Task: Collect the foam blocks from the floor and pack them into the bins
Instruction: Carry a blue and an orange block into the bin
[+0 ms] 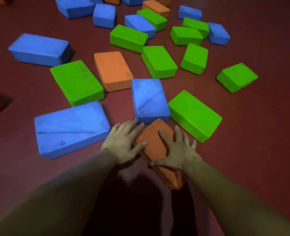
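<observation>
Because the orange rectangular foam block [152, 149] is too broad for one palm, we are bracing it between both hands, with the left hand [122, 144] pressing along its left edge and the right hand [177, 151] lying across its top and right side. Our fingers are spreading straight and flat against the foam rather than curling round it, so we are squeezing the block from two sides, not clutching it. It is sitting low in front of us on the dark red floor [260, 133], and it seems to be tilting, though we cannot tell whether it is clear of the ground. Its far corner is touching or nearly touching the blue rectangular foam block [149, 99], and the green rectangular foam block [195, 114] is lying just beside it on the right. Many more blue, green and orange blocks are lying scattered beyond, and no bin is showing, so we are judging the packing to be far from finished.
</observation>
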Demonstrator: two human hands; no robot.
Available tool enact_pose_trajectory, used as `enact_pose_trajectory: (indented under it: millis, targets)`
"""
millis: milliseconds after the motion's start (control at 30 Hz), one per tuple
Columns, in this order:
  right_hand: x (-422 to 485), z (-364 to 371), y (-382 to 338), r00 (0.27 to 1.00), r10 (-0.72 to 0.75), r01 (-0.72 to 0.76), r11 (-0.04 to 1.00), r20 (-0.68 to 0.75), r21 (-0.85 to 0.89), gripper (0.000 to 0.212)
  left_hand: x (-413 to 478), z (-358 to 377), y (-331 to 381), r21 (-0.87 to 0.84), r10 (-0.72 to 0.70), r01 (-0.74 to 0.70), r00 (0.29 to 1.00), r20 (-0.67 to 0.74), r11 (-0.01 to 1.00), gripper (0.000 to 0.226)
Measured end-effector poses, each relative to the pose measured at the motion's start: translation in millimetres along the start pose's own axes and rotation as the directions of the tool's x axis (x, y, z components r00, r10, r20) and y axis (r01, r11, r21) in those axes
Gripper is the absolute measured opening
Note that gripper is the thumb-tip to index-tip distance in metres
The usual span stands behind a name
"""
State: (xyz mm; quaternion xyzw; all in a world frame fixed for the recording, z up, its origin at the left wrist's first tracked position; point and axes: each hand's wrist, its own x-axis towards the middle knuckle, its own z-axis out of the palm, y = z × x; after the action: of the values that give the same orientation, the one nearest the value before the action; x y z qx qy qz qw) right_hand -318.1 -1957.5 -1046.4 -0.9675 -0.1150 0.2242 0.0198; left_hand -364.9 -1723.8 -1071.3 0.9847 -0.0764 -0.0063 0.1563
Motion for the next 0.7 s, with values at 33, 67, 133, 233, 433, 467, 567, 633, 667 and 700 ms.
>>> enact_pose_trajectory:
  millis: [33,67,133,233,433,467,567,633,667,700]
  targets:
    - [-0.2,-0.8,-3.4,1.000,0.010,-0.010,1.000,-0.014,0.028,0.120,2.4,-0.5,-5.9,0.011,-0.009,0.009,1.000,0.009,1.000,0.083]
    - [-2.8,-2.4,-9.3,1.000,0.018,-0.017,0.998,-0.024,0.052,0.117,3.5,-1.5,-12.9,0.020,-0.025,0.024,0.999,0.021,1.000,0.086]
    - [-9.0,-2.4,-24.0,0.999,0.022,-0.020,0.996,-0.024,0.088,0.113,2.5,-6.6,-30.7,0.041,-0.046,0.045,0.998,0.031,0.998,0.096]
    - [-13.5,0.0,-47.2,1.000,0.004,-0.002,0.992,-0.016,0.129,0.124,-4.9,-20.9,-62.8,0.114,-0.079,0.071,0.995,0.069,0.991,0.108]
    - [-1.0,11.8,-97.0,0.997,0.077,-0.071,0.970,-0.017,0.233,0.118,-31.9,-42.2,-121.7,0.180,-0.273,0.254,0.958,0.090,0.950,0.115]
    - [-0.1,14.2,-102.0,0.996,0.088,-0.079,0.970,-0.028,0.230,0.117,-34.1,-44.3,-129.3,0.198,-0.301,0.276,0.948,0.106,0.940,0.113]
    - [3.2,20.2,-107.8,0.991,0.121,-0.105,0.970,-0.060,0.219,0.116,-34.1,-50.5,-148.2,0.249,-0.345,0.305,0.929,0.136,0.919,0.113]
    - [3.8,21.4,-109.5,0.991,0.127,-0.109,0.960,-0.053,0.259,0.121,-29.7,-54.9,-157.0,0.275,-0.369,0.325,0.921,0.127,0.905,0.116]
    - [3.7,21.2,-110.3,0.991,0.124,-0.106,0.952,-0.045,0.287,0.125,-27.2,-56.5,-160.6,0.283,-0.379,0.333,0.916,0.129,0.900,0.118]
    - [2.1,19.9,-111.7,0.992,0.123,-0.106,0.946,-0.038,0.306,0.129,-24.4,-56.5,-163.4,0.288,-0.387,0.337,0.912,0.134,0.896,0.120]
